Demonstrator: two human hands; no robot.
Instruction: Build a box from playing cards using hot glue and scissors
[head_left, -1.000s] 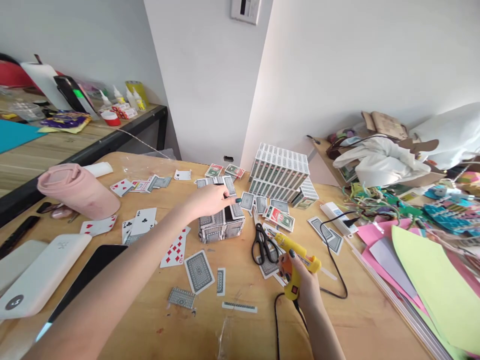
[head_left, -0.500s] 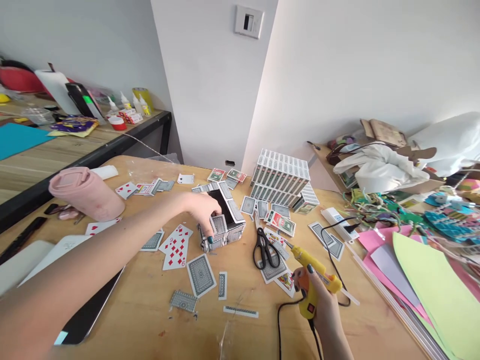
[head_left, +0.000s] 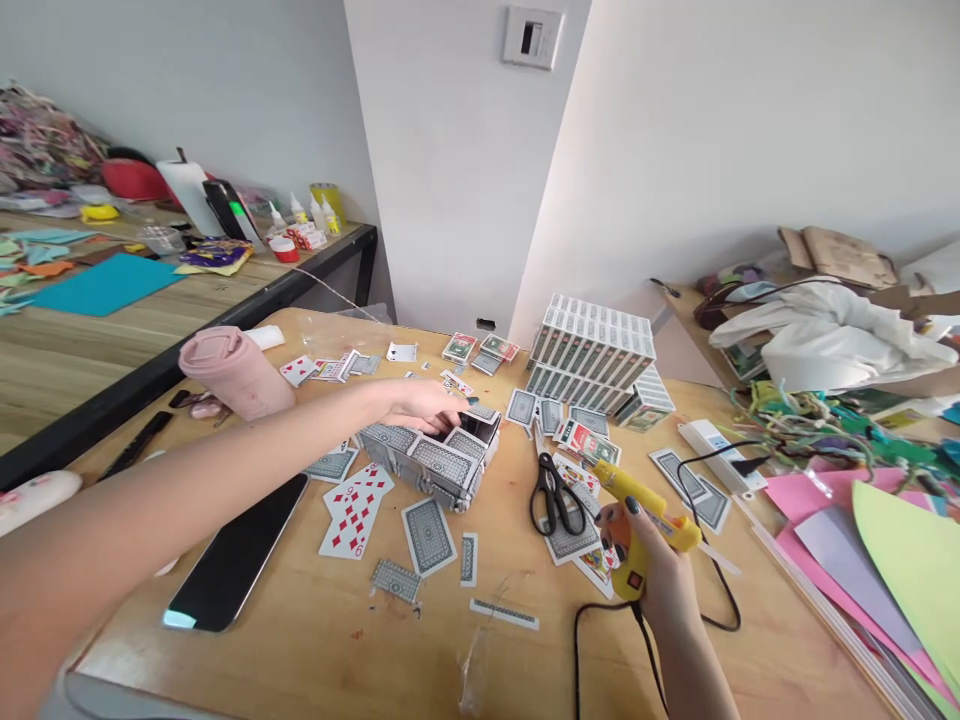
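My left hand reaches over an open-topped box covered in playing cards, its fingers bent around the far wall and partly hidden inside. Card backs cover the box's near long side and rim, and its interior is dark. In my right hand is a yellow hot glue gun, nozzle pointing up and left, with a clear glue stick out of its rear. Black-handled scissors lie between the box and the glue gun. Loose cards, including a nine of diamonds, lie in front of the box.
Stacked card packs stand behind, on the right. A white power strip and coloured paper are at the right. On the left lie a phone and a pink roll. The glue gun's black cord loops across the table.
The box has turned so its long side faces me. My left hand has moved from its near end to its far wall. My view has swung left; the right hand keeps hold of the glue gun.
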